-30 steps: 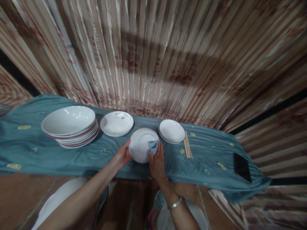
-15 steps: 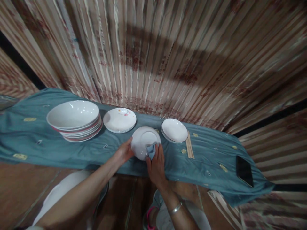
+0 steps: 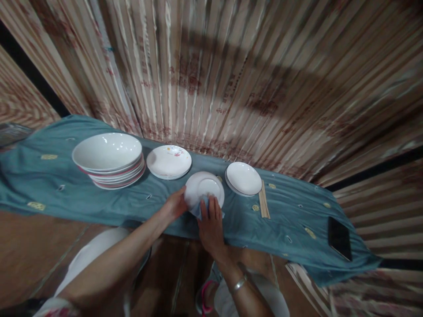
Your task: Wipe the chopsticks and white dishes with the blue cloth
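A white plate (image 3: 194,187) is held bottom side up over the front of the table, its round foot ring showing. My left hand (image 3: 177,202) grips its left rim, the fingertips hidden beneath. Against the plate's underside, my right hand (image 3: 211,222) presses a light blue cloth (image 3: 197,208), fingers laid over it. Behind to the left lies a small stack of white plates (image 3: 169,161) with a floral print on the top one. To the right sits another short stack of white dishes (image 3: 243,178), with wooden chopsticks (image 3: 264,201) beside it.
A tall stack of large white bowls (image 3: 109,154) and plates with red edges stands at the left. A black phone (image 3: 339,237) lies near the right end of the blue-green tablecloth (image 3: 294,211). Pleated patterned curtains (image 3: 211,79) hang close behind the table.
My right hand has shifted down and left on the plate's underside with the cloth, its fingers now flatter over it. The left hand keeps its hold. The whole view has shifted slightly.
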A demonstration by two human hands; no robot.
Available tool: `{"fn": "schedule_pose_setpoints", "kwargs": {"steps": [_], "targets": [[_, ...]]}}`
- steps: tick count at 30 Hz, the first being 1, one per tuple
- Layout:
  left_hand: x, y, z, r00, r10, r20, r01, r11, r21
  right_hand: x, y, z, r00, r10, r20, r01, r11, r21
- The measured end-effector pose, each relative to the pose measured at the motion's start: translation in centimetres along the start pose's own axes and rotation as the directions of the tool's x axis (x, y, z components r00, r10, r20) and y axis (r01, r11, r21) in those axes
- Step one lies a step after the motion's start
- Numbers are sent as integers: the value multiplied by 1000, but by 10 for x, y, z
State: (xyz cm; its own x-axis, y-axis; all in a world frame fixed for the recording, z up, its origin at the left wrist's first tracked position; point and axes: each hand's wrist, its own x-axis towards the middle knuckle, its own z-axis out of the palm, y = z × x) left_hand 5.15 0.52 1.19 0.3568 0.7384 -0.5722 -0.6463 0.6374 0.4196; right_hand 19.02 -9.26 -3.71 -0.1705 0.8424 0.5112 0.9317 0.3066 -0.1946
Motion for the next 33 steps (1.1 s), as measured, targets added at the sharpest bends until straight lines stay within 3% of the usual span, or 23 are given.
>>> {"fn": "schedule_pose_setpoints", "kwargs": {"steps": [9,14,20,26,30,33], "targets": [[-3,-2,3,996,86,-13,-86,996,1,19,-17,-5,994,-104,19,105,994,-29],[-14,-2,14,995,104,6,-104,993,60,35,-23,-11,995,-86,46,86,996,-10],[-25,-3,23,987,155,50,-158,986,53,55,-24,-21,997,-69,-20,69,997,-22],[-24,-6,22,976,138,170,-151,986,68,72,-25,-31,997,3,-77,-7,999,-46],[-20,-10,23,939,180,292,-200,979,40,81,-22,-36,988,55,-145,-66,995,-70],[-20,-11,24,939,193,283,-222,972,73,87,-15,-41,976,114,-183,-131,988,-79]]}}
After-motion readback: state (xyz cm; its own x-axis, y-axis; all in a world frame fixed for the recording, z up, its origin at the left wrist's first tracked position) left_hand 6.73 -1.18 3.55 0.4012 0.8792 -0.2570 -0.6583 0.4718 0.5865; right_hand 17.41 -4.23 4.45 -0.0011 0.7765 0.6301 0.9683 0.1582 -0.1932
